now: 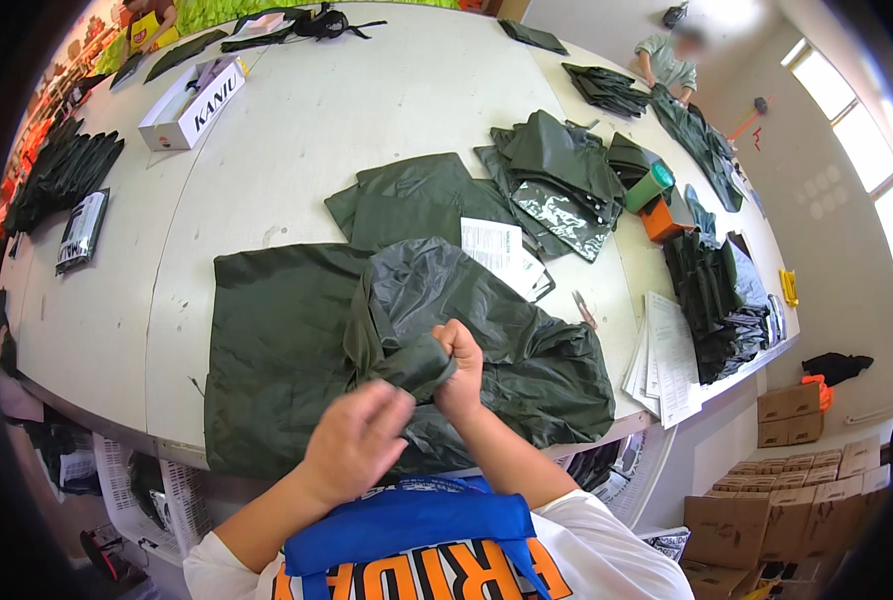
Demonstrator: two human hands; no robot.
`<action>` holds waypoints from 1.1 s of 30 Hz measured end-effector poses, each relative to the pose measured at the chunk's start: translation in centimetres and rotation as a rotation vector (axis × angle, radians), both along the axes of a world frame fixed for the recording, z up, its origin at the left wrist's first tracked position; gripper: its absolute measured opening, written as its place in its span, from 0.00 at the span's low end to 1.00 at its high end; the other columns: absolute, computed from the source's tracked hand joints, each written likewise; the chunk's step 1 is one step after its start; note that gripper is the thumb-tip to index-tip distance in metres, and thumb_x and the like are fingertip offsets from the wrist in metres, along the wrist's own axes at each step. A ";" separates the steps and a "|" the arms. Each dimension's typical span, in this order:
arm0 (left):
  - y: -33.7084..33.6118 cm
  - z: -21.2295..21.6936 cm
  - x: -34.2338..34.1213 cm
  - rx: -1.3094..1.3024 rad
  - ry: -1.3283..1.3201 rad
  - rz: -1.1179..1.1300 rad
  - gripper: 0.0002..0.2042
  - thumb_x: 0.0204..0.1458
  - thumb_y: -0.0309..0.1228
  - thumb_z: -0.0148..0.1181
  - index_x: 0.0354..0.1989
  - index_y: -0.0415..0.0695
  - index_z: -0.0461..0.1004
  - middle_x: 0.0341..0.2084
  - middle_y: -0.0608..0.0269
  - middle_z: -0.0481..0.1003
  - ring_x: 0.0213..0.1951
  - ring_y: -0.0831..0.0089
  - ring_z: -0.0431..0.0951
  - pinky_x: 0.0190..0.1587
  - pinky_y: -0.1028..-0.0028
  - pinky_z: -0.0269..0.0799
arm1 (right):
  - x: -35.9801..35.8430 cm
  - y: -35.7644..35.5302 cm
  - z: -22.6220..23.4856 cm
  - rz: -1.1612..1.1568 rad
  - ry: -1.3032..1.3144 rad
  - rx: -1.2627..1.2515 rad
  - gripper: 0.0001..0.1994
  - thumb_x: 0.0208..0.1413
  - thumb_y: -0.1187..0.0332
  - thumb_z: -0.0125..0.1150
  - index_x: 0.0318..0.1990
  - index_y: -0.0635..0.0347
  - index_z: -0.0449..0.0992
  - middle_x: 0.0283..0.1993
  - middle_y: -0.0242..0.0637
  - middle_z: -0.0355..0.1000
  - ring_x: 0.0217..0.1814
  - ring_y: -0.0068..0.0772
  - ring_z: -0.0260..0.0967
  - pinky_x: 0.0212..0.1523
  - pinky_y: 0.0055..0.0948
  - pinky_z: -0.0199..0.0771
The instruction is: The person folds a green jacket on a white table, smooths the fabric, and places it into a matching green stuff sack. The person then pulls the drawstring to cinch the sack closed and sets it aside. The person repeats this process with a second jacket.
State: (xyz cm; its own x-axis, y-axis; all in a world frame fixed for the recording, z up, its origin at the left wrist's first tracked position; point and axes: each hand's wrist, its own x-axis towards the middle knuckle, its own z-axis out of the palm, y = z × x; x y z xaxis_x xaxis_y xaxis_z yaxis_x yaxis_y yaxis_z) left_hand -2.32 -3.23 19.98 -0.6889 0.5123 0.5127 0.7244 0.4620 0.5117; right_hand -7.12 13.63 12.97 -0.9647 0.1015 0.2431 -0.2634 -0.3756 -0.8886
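A dark green fabric piece (417, 320) lies spread on the white counter (297, 120) directly before the person, its left half flat and its right half rumpled. Near its middle, a bunched, tube-like section rises toward the hands. The right hand (459, 372) is clenched, its fingers grasping the end of that section. The left hand (362, 442), blurred, sits at about 7 o'clock from the section, close to its lower edge, with fingers reaching out; whether they grip or touch the cloth I cannot tell.

Seen from the fabric piece, folded green garments (407, 190) lie at 12 o'clock and a larger pile (557, 150) at 1 o'clock, with white printed sheets (492, 248) just below. Small snips (586, 309) lie between 2 and 3 o'clock, loose papers (664, 360) at 3, and an orange box (659, 222) at 2, beside a green cylinder (650, 186). A white open box (195, 105) stands at 11 o'clock. A co-worker (669, 62) handles dark green cloth (702, 140) between 1 and 2 o'clock.
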 end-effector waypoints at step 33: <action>-11.4 -7.7 -9.1 -0.039 -0.183 0.654 0.20 0.45 0.17 0.53 0.51 0.37 0.67 0.37 0.49 0.66 0.39 0.50 0.70 0.44 0.64 0.67 | -3.9 -0.7 -0.7 0.008 0.148 0.971 0.16 0.43 0.71 0.66 0.41 0.60 0.70 0.36 0.42 0.69 0.39 0.43 0.69 0.41 0.34 0.71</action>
State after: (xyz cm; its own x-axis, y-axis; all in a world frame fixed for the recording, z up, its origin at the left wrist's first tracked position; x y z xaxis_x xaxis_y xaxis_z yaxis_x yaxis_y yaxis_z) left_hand -11.38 -14.63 12.24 -0.9371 -0.0233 0.3484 0.1935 0.7959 0.5737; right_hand -11.05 12.96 12.30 -0.9174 -0.2130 0.3363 -0.3980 0.4982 -0.7703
